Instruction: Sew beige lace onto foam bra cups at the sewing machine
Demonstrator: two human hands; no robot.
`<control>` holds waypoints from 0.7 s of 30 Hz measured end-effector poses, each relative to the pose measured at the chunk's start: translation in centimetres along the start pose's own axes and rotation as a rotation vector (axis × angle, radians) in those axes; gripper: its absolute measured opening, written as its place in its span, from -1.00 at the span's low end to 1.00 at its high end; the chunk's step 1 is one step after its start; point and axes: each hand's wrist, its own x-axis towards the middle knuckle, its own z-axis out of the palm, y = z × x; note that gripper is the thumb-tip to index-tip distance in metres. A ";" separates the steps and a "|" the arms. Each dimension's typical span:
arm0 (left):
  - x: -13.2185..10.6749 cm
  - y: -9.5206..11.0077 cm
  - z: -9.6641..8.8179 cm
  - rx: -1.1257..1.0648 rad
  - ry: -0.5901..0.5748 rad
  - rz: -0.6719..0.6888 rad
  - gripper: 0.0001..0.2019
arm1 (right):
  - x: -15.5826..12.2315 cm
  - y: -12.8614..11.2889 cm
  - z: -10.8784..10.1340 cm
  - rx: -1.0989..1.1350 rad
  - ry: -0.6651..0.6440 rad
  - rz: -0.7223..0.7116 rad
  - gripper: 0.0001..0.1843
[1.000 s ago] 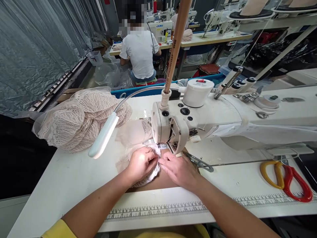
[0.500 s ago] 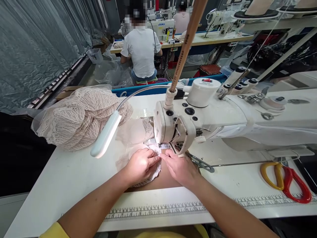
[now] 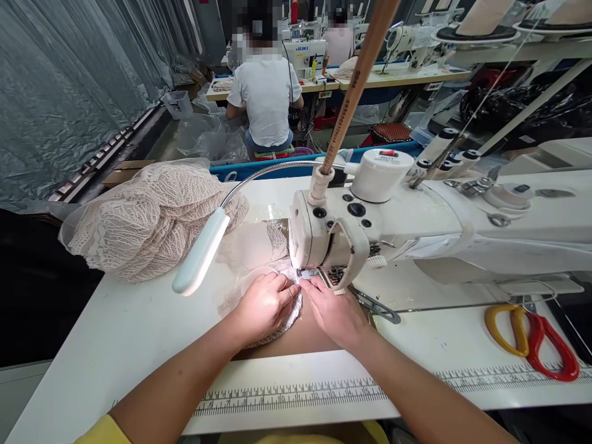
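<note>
A pale lace fabric piece (image 3: 296, 313) with a curved edge lies under the needle area of a white sewing machine (image 3: 309, 225). My left hand (image 3: 266, 306) is closed on that lace, thumb and forefinger pinching it near its edge just in front of the presser foot (image 3: 308, 273). Close beside it, my right hand (image 3: 335, 313) has its fingers bent together, with the fingertips at the same edge by the foot. The right fingertips partly hide the fabric there. Sheer fabric (image 3: 252, 243) spreads behind and left of my left hand.
A heap of beige lace pieces (image 3: 148, 216) sits at the left, beside a gooseneck lamp (image 3: 201, 253). Tweezers-like metal snips (image 3: 377, 305) lie right of my right hand. Scissors with yellow and red handles (image 3: 531, 339) rest at the right. A person (image 3: 266, 98) sits ahead.
The lace edge has shifted slightly under my fingers, and my right fingertips sit a little closer to the presser foot. The whole view has moved slightly.
</note>
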 end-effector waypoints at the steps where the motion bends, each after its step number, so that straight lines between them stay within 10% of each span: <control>1: 0.0 0.0 -0.1 -0.007 -0.008 -0.002 -0.70 | 0.0 0.1 -0.1 0.016 0.003 -0.001 -0.64; 6: -0.2 -0.2 -3.2 -0.047 0.037 -0.048 -0.76 | -0.4 0.2 -1.1 0.159 0.048 -0.080 -0.66; 9: -0.3 -0.7 -5.9 0.088 0.108 -0.327 -0.71 | -0.6 0.1 -1.4 0.246 0.047 -0.136 -0.69; 12: -0.9 -1.7 -7.3 0.097 -0.096 -0.676 -0.62 | -0.8 -0.3 -1.4 0.279 -0.040 -0.166 -0.74; 15: -1.8 -2.6 -6.6 -0.334 -0.296 -0.786 -0.62 | -0.9 -0.7 -1.6 0.271 -0.153 -0.180 -0.81; 21: -1.6 -2.6 -3.7 -1.019 -0.038 -0.833 -0.64 | -0.7 -0.8 -2.1 0.232 -0.230 -0.210 -0.83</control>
